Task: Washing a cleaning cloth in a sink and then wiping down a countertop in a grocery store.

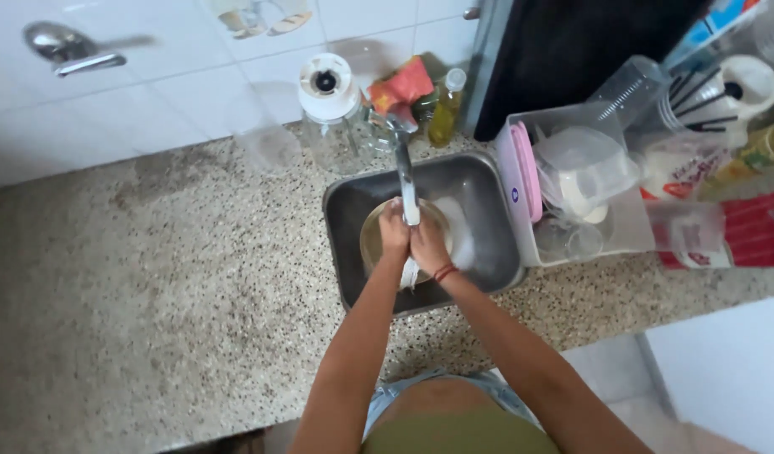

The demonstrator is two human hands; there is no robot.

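Both my hands are together inside a small steel sink (pixel 479 181) set in a speckled stone counter. My left hand (pixel 393 234) and my right hand (pixel 429 244), with a red band on its wrist, sit directly under the spout of a chrome tap (pixel 405 172). They are pressed close to each other above a round pale bowl (pixel 372 244) lying in the basin. White foam (pixel 458 227) shows on the right side of the bowl. Whether either hand grips anything is hidden by the fingers and the tap.
A glass blender jar with a white lid (pixel 326 97), a red packet (pixel 401 84) and a yellow bottle (pixel 445 109) stand behind the sink. To the right, a clear plastic bin (pixel 572 185) holds containers and lids. Speckled counter (pixel 152 277) stretches left; white wall tiles run behind it.
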